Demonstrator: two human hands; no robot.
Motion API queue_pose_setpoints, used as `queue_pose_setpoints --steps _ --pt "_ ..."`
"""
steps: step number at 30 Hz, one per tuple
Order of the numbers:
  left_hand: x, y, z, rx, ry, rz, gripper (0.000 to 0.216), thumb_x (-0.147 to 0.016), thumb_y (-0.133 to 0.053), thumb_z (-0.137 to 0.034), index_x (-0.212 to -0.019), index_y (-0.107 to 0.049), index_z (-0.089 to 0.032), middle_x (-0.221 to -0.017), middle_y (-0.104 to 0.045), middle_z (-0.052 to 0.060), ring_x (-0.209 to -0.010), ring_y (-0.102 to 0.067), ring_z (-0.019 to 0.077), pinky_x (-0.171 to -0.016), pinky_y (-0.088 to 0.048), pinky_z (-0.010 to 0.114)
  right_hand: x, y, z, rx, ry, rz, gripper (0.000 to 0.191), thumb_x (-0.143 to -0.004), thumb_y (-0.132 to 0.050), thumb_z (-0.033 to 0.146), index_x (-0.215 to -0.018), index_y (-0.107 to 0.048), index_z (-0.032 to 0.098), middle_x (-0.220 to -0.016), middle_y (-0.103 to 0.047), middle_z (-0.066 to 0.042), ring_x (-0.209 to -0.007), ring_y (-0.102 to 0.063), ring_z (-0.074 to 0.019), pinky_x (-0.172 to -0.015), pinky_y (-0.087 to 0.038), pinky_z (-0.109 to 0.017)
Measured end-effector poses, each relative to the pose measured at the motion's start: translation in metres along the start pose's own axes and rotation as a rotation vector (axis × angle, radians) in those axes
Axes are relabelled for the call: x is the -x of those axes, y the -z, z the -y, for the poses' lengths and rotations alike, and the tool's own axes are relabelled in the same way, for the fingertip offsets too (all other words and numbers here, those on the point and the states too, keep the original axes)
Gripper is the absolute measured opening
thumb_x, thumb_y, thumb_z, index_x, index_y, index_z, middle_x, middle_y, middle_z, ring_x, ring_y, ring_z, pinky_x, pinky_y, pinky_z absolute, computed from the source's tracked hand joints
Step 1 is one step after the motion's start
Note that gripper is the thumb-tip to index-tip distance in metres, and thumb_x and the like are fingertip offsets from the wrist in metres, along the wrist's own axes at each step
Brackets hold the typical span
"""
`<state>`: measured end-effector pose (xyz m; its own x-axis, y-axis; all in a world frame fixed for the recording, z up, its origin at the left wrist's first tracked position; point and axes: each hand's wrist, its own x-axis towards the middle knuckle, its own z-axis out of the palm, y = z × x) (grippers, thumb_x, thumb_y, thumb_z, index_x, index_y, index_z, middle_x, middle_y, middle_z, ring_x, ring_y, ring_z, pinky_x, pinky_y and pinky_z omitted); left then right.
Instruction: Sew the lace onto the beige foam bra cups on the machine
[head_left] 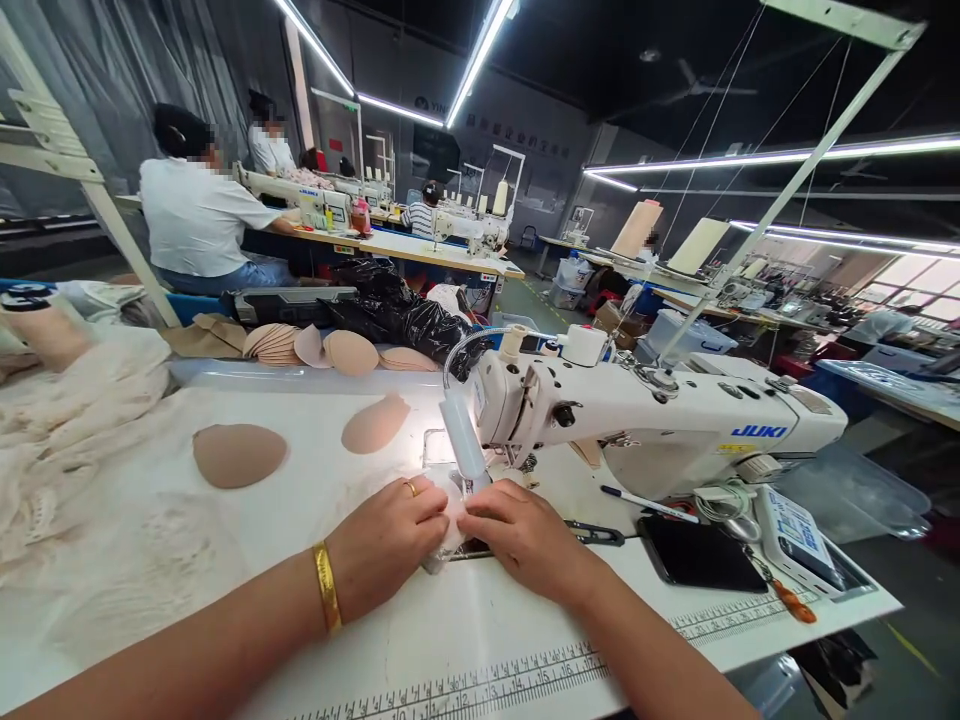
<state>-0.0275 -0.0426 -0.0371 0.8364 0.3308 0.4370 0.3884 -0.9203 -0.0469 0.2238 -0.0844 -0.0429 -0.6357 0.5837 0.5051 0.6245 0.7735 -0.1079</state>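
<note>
While the left forearm is stretched in from the lower left corner, the left hand [394,530] is laid palm down before the needle area, its fingers curled closely together over the near edge of a sheer pale cloth [450,548]. A bracelet [326,587] and a ring [410,488] are worn on it. From the lower right the right hand [532,540] is brought in, its fingers bent and slightly spread, the tips set down at the cloth's other side. Whether the cloth is pinched or only pressed by either hand cannot be told. It is held between them, below the lamp [461,435] of the sewing machine [660,400].

On the white table [300,530], lace [82,440] is heaped at the left, followed by two beige pads [240,455], laid apart, with more pads [274,343] stacked behind. To the right of the hands are placed clippers [596,533], a pen [649,503], a phone [701,553] and a white device [799,540]. A ruler scale [480,695] is marked along the near edge.

Beyond, at the left, seated people [202,215] are seen by other machines; a black bag [405,310] is bunched mid-room, and bins [690,332] are stood at the right under strip lights [780,158].
</note>
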Motion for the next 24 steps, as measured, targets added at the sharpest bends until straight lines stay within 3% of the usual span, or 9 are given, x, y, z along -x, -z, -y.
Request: queue_pose_setpoints --steps 5,12,19,24 --pt "0.002 0.001 -0.003 0.029 -0.006 0.011 0.027 -0.087 -0.047 0.007 -0.080 -0.055 -0.018 -0.085 -0.062 0.004 -0.075 -0.054 0.0204 -0.072 -0.045 0.036 0.000 0.009 0.002 -0.009 -0.064 0.073 0.034 -0.097 -0.051 0.004 -0.113 -0.071 0.026 -0.098 -0.069 -0.004 -0.085 -0.058 -0.0199 -0.074 -0.052 -0.030" --pt "-0.003 -0.002 -0.001 0.100 0.027 0.048 0.024 -0.099 -0.044 -0.002 -0.094 -0.062 -0.016 -0.089 -0.064 0.005 -0.079 -0.057 0.0217 -0.073 -0.046 0.037 0.000 0.009 0.001 -0.055 -0.083 0.084 0.034 -0.098 -0.050 0.004 -0.115 -0.072 0.024 -0.098 -0.069 -0.005 -0.086 -0.058 -0.0195 -0.074 -0.050 -0.030" --pt "-0.001 -0.011 -0.002 0.106 0.044 -0.017 0.026 -0.105 -0.040 -0.009 -0.094 -0.063 -0.017 -0.097 -0.068 0.006 -0.078 -0.054 0.0210 -0.074 -0.041 0.038 0.001 0.008 0.000 -0.082 -0.100 0.083 0.032 -0.099 -0.050 0.005 -0.116 -0.071 0.023 -0.096 -0.069 -0.005 -0.084 -0.056 -0.0199 -0.072 -0.048 -0.030" --pt "-0.008 -0.006 -0.001 0.064 0.015 -0.009 0.026 -0.104 -0.042 -0.008 -0.088 -0.060 -0.018 -0.094 -0.070 0.004 -0.073 -0.051 0.0197 -0.073 -0.038 0.037 0.002 0.006 -0.001 -0.081 -0.122 0.090 0.031 -0.100 -0.050 0.006 -0.116 -0.070 0.023 -0.096 -0.068 -0.005 -0.085 -0.055 -0.0202 -0.072 -0.048 -0.030"
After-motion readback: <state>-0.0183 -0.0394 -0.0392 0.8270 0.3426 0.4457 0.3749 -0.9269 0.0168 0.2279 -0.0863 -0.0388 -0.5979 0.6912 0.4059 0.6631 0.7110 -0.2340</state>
